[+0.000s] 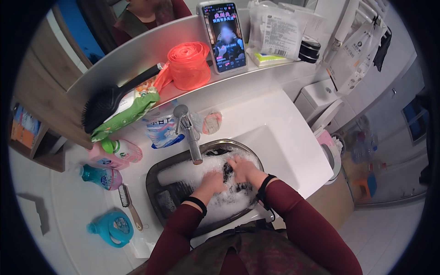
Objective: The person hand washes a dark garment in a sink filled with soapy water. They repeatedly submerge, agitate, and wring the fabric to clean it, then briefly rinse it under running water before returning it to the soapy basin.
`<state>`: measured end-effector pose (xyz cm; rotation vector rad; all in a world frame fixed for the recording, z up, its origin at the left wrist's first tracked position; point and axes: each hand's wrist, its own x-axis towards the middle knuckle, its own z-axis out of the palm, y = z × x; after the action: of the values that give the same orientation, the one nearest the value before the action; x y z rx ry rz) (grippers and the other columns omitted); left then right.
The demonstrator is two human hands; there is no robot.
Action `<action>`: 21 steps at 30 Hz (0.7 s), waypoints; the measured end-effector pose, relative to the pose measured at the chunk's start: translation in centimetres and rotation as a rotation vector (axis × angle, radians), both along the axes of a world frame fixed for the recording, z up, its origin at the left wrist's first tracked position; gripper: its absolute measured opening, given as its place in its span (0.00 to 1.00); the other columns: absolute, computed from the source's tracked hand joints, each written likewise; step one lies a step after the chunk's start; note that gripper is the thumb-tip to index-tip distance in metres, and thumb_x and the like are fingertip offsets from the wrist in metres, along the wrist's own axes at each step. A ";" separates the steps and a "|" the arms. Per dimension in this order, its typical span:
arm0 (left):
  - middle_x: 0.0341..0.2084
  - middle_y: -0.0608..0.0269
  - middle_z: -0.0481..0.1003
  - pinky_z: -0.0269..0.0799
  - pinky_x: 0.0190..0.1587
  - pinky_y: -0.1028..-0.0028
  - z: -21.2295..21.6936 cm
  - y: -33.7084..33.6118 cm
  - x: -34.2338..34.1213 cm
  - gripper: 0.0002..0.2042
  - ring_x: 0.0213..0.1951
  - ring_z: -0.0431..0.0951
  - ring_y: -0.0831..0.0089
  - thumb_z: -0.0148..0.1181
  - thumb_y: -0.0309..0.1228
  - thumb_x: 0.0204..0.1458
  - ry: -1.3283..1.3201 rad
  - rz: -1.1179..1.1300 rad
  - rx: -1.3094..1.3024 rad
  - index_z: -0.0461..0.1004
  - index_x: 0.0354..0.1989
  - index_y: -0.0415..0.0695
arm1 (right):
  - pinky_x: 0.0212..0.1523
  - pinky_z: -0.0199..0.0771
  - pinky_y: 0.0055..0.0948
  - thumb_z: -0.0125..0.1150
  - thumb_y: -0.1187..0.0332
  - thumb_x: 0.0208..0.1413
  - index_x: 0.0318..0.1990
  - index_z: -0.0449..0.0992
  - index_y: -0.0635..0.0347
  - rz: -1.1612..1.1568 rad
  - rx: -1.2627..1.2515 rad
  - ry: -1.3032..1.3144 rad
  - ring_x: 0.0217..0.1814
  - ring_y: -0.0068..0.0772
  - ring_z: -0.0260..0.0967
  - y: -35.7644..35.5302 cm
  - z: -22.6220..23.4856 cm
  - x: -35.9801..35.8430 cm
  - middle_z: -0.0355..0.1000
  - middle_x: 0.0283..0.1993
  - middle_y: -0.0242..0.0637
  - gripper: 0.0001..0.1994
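A dark grey, oval plastic basin [153, 201] sits in the white sink on the near side of the chrome faucet [194, 144], whose spout hangs over its far rim. White soap foam [224, 201] covers much of its inside, and a black, wet, cloth-like piece [228, 171] lies in the suds right of the basin's middle, between the two hands. The bare left hand [213, 182] is just left of this piece, its fingers partly lost in foam; whether they close on anything I cannot tell. The bare right hand [244, 171] is at its right, fingers bent and slightly apart; I cannot tell whether they have hold of it. Left of the basin lies a wooden-handled scrubbing brush with pale bristles [131, 210], with a bright blue plastic jug [118, 229] just left of its handle.
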<state>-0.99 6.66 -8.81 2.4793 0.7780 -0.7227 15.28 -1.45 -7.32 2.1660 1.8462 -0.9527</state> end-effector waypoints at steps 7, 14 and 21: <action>0.69 0.49 0.58 0.58 0.64 0.48 3.4 -2.4 -2.7 0.63 0.67 0.63 0.51 0.79 0.42 0.31 -0.378 0.271 -0.002 0.38 0.76 0.52 | 0.57 0.70 0.47 0.72 0.67 0.37 0.69 0.59 0.43 -0.053 0.400 0.000 0.55 0.56 0.63 -5.5 2.7 -2.3 0.64 0.62 0.46 0.46; 0.68 0.47 0.60 0.53 0.67 0.49 3.4 -3.3 -5.3 0.53 0.70 0.58 0.51 0.78 0.41 0.32 -0.589 0.297 -0.010 0.54 0.72 0.48 | 0.53 0.72 0.45 0.67 0.77 0.36 0.66 0.65 0.47 0.155 0.839 0.229 0.55 0.49 0.65 -6.3 9.7 -4.9 0.67 0.59 0.38 0.42; 0.44 0.64 0.79 0.71 0.54 0.73 8.0 -2.8 -10.1 0.24 0.47 0.78 0.74 0.60 0.16 0.42 -1.234 0.808 -0.563 0.74 0.53 0.40 | 0.66 0.63 0.44 0.72 0.71 0.36 0.69 0.59 0.57 0.106 1.016 0.559 0.69 0.55 0.59 -4.8 11.2 -7.0 0.60 0.67 0.49 0.46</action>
<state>-11.09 3.85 -0.80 1.4150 0.7675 0.7370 8.30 -6.24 3.90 2.3326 3.2192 -0.7017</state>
